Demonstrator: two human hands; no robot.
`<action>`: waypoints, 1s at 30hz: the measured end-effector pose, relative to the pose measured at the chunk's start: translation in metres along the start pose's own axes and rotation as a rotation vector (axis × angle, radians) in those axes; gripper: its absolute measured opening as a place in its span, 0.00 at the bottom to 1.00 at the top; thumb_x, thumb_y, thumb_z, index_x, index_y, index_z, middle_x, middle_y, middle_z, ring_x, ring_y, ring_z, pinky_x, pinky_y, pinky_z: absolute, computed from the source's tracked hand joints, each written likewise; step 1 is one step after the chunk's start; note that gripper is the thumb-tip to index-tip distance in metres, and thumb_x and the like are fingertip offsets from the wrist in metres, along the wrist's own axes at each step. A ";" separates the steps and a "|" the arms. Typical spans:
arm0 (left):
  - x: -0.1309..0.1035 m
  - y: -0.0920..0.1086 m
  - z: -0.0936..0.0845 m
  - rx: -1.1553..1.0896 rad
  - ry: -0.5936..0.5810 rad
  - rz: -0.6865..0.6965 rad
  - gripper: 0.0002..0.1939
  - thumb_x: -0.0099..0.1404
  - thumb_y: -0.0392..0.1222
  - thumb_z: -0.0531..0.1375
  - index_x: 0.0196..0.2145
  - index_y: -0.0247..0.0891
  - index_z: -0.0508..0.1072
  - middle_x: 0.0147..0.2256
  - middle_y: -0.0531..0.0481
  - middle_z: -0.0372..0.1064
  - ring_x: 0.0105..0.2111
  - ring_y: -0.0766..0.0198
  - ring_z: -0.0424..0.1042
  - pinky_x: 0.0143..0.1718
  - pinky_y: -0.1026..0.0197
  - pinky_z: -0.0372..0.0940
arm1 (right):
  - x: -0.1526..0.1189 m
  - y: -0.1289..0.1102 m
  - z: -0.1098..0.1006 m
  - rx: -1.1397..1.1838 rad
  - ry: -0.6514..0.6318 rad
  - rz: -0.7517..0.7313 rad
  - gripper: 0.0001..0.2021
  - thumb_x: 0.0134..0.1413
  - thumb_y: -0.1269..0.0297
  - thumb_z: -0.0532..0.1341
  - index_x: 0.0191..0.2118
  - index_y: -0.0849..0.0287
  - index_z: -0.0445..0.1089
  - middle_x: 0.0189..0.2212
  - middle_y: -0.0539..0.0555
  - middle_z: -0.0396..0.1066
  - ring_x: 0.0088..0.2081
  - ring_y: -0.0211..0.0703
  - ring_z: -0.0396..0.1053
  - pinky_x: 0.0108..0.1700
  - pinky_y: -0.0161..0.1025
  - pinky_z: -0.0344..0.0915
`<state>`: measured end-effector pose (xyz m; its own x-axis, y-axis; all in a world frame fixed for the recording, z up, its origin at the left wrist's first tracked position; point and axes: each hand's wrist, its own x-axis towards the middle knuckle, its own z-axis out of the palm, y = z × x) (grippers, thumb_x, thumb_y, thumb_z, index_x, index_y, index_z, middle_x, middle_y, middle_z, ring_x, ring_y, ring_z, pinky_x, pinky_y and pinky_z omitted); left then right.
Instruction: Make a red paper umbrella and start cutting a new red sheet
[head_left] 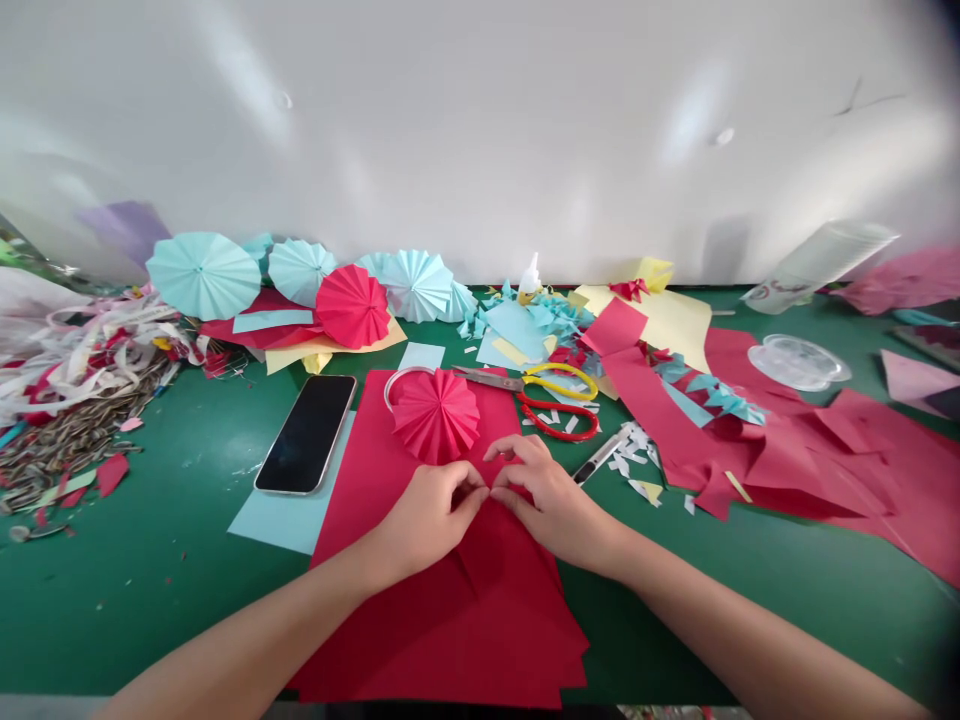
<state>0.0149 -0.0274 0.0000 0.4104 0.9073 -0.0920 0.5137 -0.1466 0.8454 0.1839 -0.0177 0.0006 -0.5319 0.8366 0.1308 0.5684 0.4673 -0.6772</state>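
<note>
Both hands (427,515) (553,500) pinched close together, over red paper (450,640), anything held unclear, pleated rosette (436,415) beyond

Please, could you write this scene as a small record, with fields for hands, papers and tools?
Left hand: fingertips close to the other hand's; any small held item unclear
Right hand: likewise, above the red sheets
Near rosette: pink-red, pleated, beyond the hands
Scissors: yellow and red handles
Knife: beside white scraps
Phone: partly over light blue paper
Surface: green table
</note>
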 end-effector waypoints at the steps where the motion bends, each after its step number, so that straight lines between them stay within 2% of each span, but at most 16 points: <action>1: 0.000 0.000 -0.001 0.010 -0.016 0.008 0.07 0.61 0.38 0.52 0.29 0.36 0.68 0.27 0.52 0.69 0.27 0.67 0.68 0.27 0.68 0.59 | 0.000 0.000 0.000 -0.005 -0.001 -0.009 0.09 0.52 0.73 0.55 0.24 0.61 0.66 0.41 0.57 0.61 0.45 0.46 0.59 0.46 0.47 0.60; 10: -0.001 0.000 -0.003 0.062 -0.048 0.032 0.06 0.60 0.36 0.53 0.30 0.36 0.69 0.29 0.52 0.70 0.28 0.68 0.69 0.27 0.69 0.60 | -0.002 0.002 -0.001 0.005 -0.053 0.027 0.09 0.52 0.72 0.56 0.23 0.61 0.67 0.44 0.57 0.59 0.47 0.45 0.58 0.49 0.48 0.57; 17: -0.003 0.001 0.002 0.098 -0.017 0.027 0.05 0.60 0.35 0.53 0.30 0.36 0.70 0.29 0.52 0.71 0.28 0.67 0.70 0.29 0.68 0.61 | -0.001 0.000 -0.001 0.002 -0.061 0.035 0.08 0.51 0.72 0.57 0.23 0.61 0.68 0.44 0.57 0.59 0.47 0.46 0.58 0.50 0.51 0.57; 23: -0.005 -0.001 0.005 0.297 0.011 0.073 0.07 0.61 0.33 0.52 0.32 0.36 0.69 0.31 0.50 0.71 0.30 0.63 0.70 0.31 0.64 0.62 | -0.002 0.000 0.002 -0.050 0.030 -0.062 0.08 0.49 0.77 0.57 0.22 0.61 0.67 0.43 0.57 0.59 0.46 0.48 0.58 0.45 0.47 0.62; 30: -0.006 -0.003 0.007 0.471 0.016 0.174 0.12 0.64 0.34 0.48 0.34 0.36 0.71 0.36 0.47 0.67 0.37 0.61 0.67 0.36 0.61 0.64 | -0.005 0.003 0.008 -0.162 0.075 -0.190 0.12 0.51 0.79 0.51 0.23 0.62 0.66 0.45 0.59 0.58 0.47 0.50 0.54 0.45 0.49 0.61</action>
<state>0.0160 -0.0347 -0.0057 0.5104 0.8590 0.0398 0.7247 -0.4546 0.5178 0.1831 -0.0224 -0.0075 -0.5945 0.7452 0.3020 0.5586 0.6529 -0.5115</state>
